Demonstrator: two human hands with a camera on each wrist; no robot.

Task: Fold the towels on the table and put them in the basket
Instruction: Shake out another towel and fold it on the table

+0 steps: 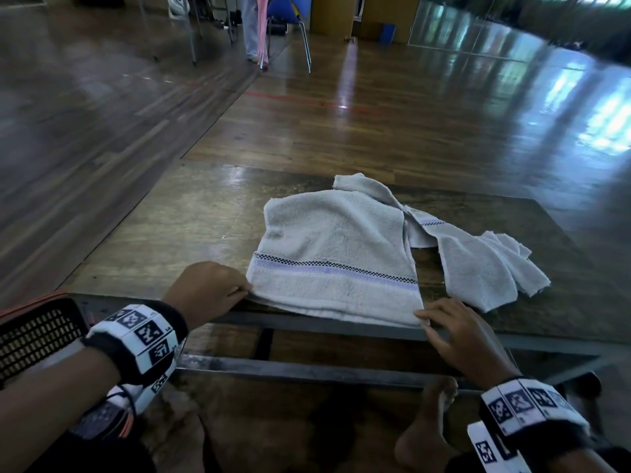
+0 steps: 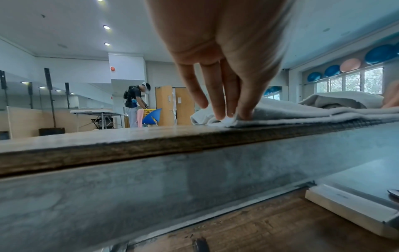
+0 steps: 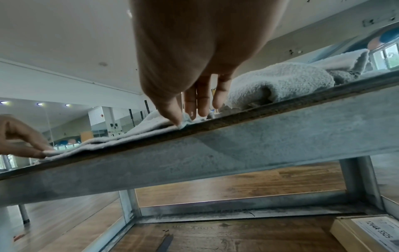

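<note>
A grey towel (image 1: pixel 334 254) with a purple stripe lies folded in two layers on the low wooden table (image 1: pixel 170 233), its near edge along the table's front edge. My left hand (image 1: pixel 247 289) pinches its near left corner, seen close in the left wrist view (image 2: pixel 228 117). My right hand (image 1: pixel 421 315) pinches the near right corner (image 3: pixel 187 119), thumb at the edge and fingers on top. A second grey towel (image 1: pixel 478 268) lies crumpled to the right, partly under the first. The dark mesh basket (image 1: pixel 34 332) stands on the floor at the left, by my left forearm.
The table's metal frame (image 1: pixel 307 367) runs below the front edge, with my bare foot (image 1: pixel 426 428) under it. A flat box (image 3: pixel 371 233) lies on the floor under the table. Far back, a person (image 1: pixel 252 25) stands beside a blue chair (image 1: pixel 290 15).
</note>
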